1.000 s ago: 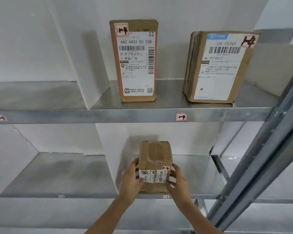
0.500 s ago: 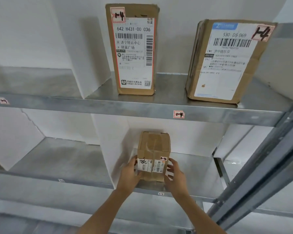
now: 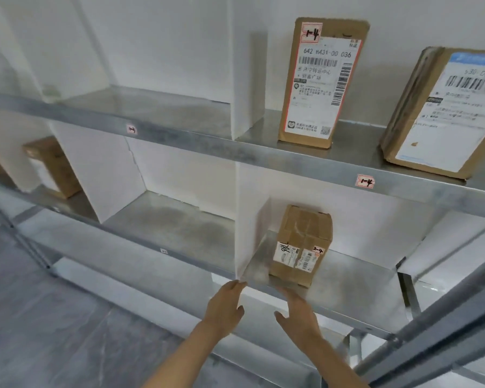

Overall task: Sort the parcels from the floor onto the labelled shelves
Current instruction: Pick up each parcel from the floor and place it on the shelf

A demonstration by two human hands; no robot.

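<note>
Hands empty: left hand, right hand, fingers straight, gripping nothing, just below front edge of lower shelf. Small parcel marked 2-4: upright on lower shelf, just above hands, not touched, beside white divider. Upper shelf, tag 1-4: tall parcel, wide parcel. Far-left compartment: one more parcel.

A single head-worn camera looks forward and slightly up at the shelves from close range, tilted, forearms entering from below.

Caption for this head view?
Left hand and right hand open, clear of the 2-4 parcel standing on the lower shelf.
</note>
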